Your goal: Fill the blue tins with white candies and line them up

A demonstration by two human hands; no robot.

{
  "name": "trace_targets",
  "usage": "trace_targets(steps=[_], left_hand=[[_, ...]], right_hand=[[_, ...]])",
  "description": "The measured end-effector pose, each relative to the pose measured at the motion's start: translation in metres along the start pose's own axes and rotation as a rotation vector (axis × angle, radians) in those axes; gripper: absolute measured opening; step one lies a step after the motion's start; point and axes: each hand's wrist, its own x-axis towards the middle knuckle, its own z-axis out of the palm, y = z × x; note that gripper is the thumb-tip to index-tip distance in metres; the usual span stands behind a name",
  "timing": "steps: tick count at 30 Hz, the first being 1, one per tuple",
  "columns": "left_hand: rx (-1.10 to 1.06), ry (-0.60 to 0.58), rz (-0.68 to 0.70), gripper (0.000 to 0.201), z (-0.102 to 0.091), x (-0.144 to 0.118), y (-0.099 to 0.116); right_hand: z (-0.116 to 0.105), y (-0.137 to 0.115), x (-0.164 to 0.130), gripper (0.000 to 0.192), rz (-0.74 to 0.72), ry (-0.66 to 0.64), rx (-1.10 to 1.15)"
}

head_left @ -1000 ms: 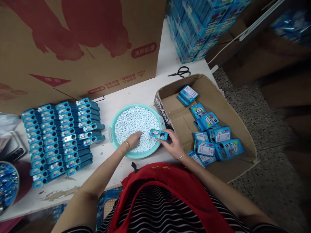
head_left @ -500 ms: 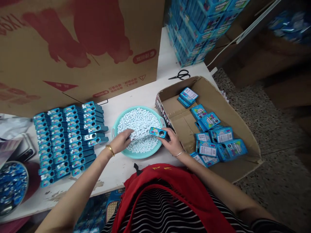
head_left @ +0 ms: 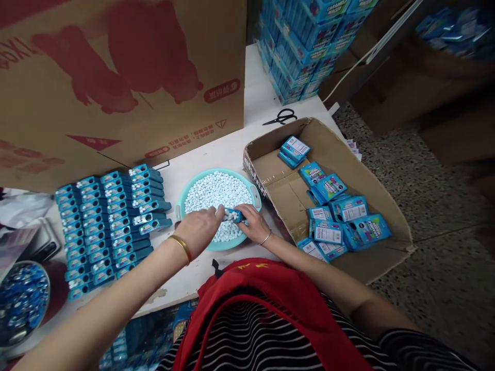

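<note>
A teal basin (head_left: 180,202) full of small white candies (head_left: 216,190) stands on the white table in front of me. My right hand (head_left: 252,224) holds a small blue box (head_left: 234,215) low over the basin's near side. My left hand (head_left: 199,229) is bunched with its fingertips at the box's left end, and several white candies show there between the two hands. Both wrists carry thin bangles.
Rows of small blue boxes (head_left: 110,219) lie left of the basin. An open cardboard tray (head_left: 371,185) with blue packs (head_left: 340,211) sits right. Behind stand a big brown carton (head_left: 116,77), scissors (head_left: 280,117) and stacked blue cartons (head_left: 305,46). A bowl (head_left: 21,301) sits far left.
My left hand left the candy pile and came right to the box. My right hand lowered the box toward the basin and drew it left.
</note>
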Motion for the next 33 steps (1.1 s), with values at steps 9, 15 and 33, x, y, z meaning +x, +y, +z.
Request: trace_targets(steps=[9,15,33], left_hand=[[-0.217,0.207,0.103,0.032,0.007,-0.008,-0.025],[-0.593,0.370,0.186,0.027,0.071,0.017,-0.034],[-0.410,0.126,-0.656,0.028,0.193,-0.129,-0.129]], right_hand=[[-0.004,-0.008,0.001,0.032,0.044,0.037,0.094],[-0.025,-0.010,0.010,0.038,-0.039,-0.099,0.047],[-0.154,0.150,-0.005,0.093,1.245,0.118,-0.829]])
